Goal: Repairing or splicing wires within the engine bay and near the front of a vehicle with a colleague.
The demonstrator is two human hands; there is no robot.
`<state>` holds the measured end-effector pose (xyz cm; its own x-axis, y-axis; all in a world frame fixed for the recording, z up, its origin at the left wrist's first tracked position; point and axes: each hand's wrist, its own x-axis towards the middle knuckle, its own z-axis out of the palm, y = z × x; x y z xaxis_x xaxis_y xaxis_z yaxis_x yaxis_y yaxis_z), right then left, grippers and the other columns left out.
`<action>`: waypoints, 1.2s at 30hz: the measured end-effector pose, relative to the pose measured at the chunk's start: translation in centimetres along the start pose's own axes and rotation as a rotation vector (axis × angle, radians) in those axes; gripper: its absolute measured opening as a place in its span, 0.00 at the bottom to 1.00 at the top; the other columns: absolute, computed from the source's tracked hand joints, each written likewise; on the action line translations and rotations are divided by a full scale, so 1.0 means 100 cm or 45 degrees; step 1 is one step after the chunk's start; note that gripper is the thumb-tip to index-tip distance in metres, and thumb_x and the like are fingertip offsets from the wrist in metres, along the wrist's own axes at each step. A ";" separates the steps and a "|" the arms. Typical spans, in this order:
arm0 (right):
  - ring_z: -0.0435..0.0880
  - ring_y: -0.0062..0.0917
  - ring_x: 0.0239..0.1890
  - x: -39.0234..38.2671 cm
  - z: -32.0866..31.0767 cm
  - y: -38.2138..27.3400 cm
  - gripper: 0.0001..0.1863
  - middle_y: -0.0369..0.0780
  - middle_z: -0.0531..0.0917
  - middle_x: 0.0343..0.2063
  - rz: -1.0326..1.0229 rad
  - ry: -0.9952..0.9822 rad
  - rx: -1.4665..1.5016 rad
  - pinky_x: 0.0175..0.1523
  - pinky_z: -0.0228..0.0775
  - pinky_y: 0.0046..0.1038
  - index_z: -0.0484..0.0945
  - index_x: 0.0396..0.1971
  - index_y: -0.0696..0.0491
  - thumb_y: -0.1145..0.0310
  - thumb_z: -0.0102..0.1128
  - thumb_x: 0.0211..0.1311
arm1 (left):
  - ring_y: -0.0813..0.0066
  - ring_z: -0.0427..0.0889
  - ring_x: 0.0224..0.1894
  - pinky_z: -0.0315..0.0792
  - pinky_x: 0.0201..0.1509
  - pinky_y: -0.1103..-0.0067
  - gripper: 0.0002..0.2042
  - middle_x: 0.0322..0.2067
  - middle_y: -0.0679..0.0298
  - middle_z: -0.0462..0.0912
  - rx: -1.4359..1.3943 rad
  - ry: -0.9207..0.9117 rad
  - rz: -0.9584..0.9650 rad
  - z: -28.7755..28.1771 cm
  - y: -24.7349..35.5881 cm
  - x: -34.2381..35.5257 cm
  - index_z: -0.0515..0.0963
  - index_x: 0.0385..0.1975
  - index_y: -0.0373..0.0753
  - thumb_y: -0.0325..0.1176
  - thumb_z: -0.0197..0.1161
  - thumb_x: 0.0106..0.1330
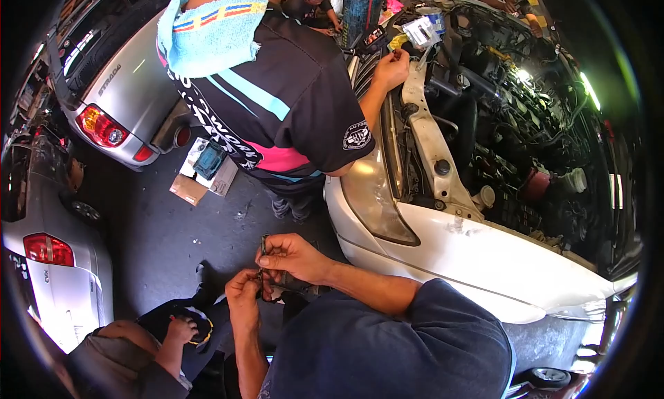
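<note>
In front of my body my two hands come close together around a slim, dark metal part point(263, 247) held roughly upright. Thumb and fingers of my right hand point(292, 257) pinch its upper end. Just below and to the left, my left hand point(243, 290) has its fingers closed at the lower end. The part is too small to tell its exact kind, and the fingers hide some of it. To the right of my hands stands a white car point(456, 247) with its engine bay point(519, 136) exposed.
A co-worker in a black shirt point(304, 74), a light-blue towel point(211, 35) over the shoulder, leans at the car's front. Another person's hand point(182, 329) shows at lower left. Cardboard boxes point(188, 189) lie on the floor near a silver pickup point(135, 74); a silver car point(72, 288) stands left.
</note>
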<state>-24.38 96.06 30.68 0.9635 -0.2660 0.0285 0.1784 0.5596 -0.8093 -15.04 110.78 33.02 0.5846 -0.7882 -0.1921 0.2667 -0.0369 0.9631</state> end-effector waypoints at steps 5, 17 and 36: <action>0.78 0.13 0.27 -0.001 -0.003 -0.004 0.06 0.32 0.79 0.29 0.005 -0.009 0.053 0.34 0.72 0.18 0.77 0.37 0.55 0.68 0.59 0.68 | 0.78 0.72 0.18 0.66 0.24 0.83 0.09 0.20 0.61 0.77 -0.066 0.015 -0.034 0.002 0.001 0.000 0.75 0.26 0.32 0.29 0.50 0.62; 0.78 0.15 0.28 0.002 -0.003 -0.004 0.05 0.32 0.78 0.27 -0.064 -0.029 0.234 0.33 0.71 0.19 0.76 0.36 0.55 0.70 0.57 0.69 | 0.76 0.73 0.21 0.68 0.27 0.81 0.08 0.24 0.58 0.79 -0.066 -0.018 -0.023 0.004 0.004 0.005 0.76 0.26 0.31 0.26 0.49 0.57; 0.79 0.15 0.28 0.004 -0.007 -0.006 0.06 0.33 0.79 0.27 -0.037 -0.066 0.128 0.34 0.73 0.19 0.76 0.36 0.55 0.68 0.58 0.68 | 0.77 0.73 0.21 0.67 0.26 0.82 0.08 0.24 0.59 0.80 -0.083 -0.030 -0.069 0.009 0.008 0.009 0.77 0.26 0.32 0.26 0.49 0.58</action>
<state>-24.28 95.10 30.80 0.9662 -0.2438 0.0839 0.2233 0.6285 -0.7451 -14.97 109.49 33.83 0.5499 -0.8006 -0.2379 0.3470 -0.0402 0.9370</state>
